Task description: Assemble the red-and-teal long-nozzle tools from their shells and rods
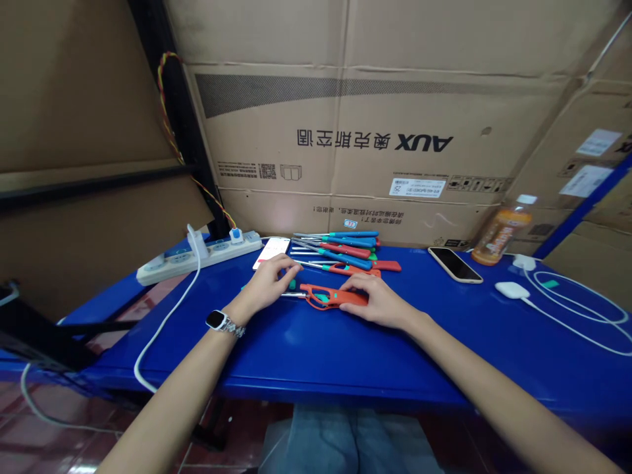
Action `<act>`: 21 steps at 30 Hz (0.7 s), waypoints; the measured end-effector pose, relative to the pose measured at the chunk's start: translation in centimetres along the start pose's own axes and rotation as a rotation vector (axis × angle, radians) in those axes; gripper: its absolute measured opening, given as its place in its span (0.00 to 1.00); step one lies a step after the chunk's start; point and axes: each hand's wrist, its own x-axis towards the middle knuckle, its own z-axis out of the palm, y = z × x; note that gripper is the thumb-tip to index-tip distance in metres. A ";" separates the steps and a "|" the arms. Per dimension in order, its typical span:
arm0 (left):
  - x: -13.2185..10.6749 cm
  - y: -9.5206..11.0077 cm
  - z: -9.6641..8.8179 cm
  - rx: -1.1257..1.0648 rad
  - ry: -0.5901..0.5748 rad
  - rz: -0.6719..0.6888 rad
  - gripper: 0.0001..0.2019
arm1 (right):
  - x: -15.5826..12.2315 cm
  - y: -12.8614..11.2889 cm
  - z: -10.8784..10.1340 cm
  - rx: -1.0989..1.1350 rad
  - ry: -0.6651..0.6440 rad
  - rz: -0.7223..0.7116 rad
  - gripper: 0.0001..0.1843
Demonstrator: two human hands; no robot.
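Note:
My right hand (378, 299) is wrapped round the handle of an orange long-nosed lighter (328, 297) with a green trigger, lying level low over the table. Its metal barrel points left, and the end passes out of sight at my left hand (270, 280). The left fingers are bent together with thumb and forefinger close; what they hold, if anything, is hidden. A green piece (292, 284) shows beside them. Just behind both hands lies a pile of long-nosed lighters with blue handles (363, 242) and red handles (348, 250), barrels mostly to the left.
On the blue table (306, 355), a lit phone (272, 253) and a power strip (197, 258) are at left. To the right are a dark-screened phone (455, 264), a drink bottle (502, 230), a white case (511, 290) and a looped cable (573, 322). Cardboard (276, 99) walls the back.

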 end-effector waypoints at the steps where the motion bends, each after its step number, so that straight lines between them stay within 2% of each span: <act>1: 0.0 -0.1 0.0 0.003 -0.016 0.002 0.18 | 0.1 0.0 0.1 0.008 -0.009 0.001 0.13; 3: 0.0 -0.2 -0.1 0.010 -0.047 -0.002 0.18 | 0.2 0.0 0.2 0.023 -0.020 -0.004 0.13; 10: 0.0 -0.1 -0.2 0.001 -0.029 -0.037 0.17 | 0.6 0.1 0.3 0.046 -0.074 0.004 0.14; 14: 0.1 -0.1 0.0 -0.026 -0.085 -0.031 0.17 | 0.7 0.2 0.4 0.040 -0.082 0.008 0.14; 21: -0.4 -0.2 0.5 -0.097 -0.218 -0.001 0.10 | 0.5 0.3 0.4 0.062 -0.076 0.032 0.14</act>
